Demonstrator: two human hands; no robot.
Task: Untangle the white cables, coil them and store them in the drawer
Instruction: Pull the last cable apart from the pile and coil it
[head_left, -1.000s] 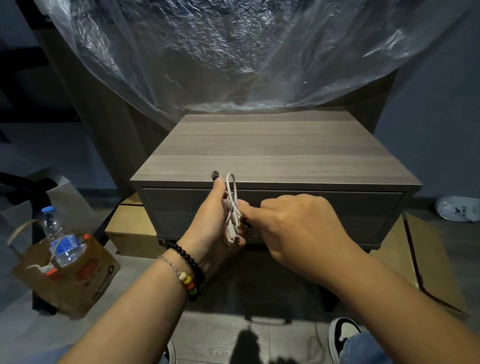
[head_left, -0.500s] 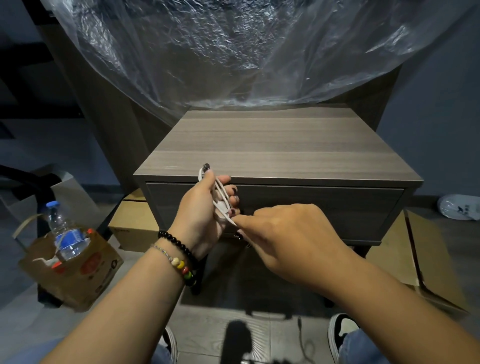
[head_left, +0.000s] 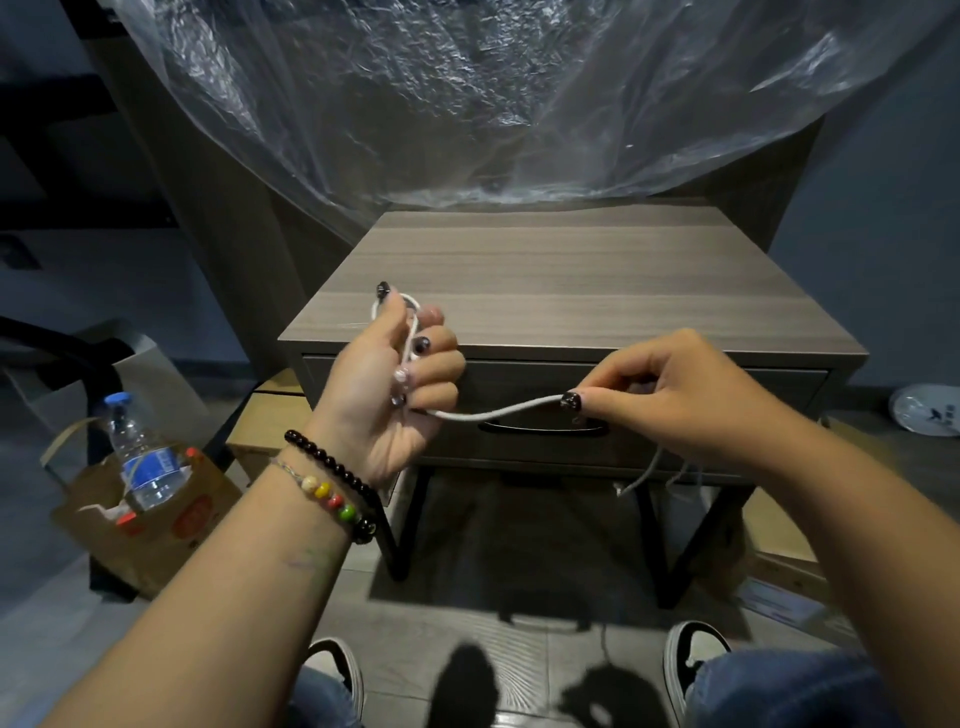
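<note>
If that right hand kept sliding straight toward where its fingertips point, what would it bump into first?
Probably the left hand. The right hand pinches the white cable, fingertips aimed leftward along it toward that fist. Depth is unclear, so it might pass slightly in front of the drawer instead.

A home bedroom mid-move: wooden nightstand (head_left: 566, 291), plastic-sheeted furniture (head_left: 441, 93), cardboard boxes (head_left: 267, 415), tiled floor (head_left: 467, 639).
</note>
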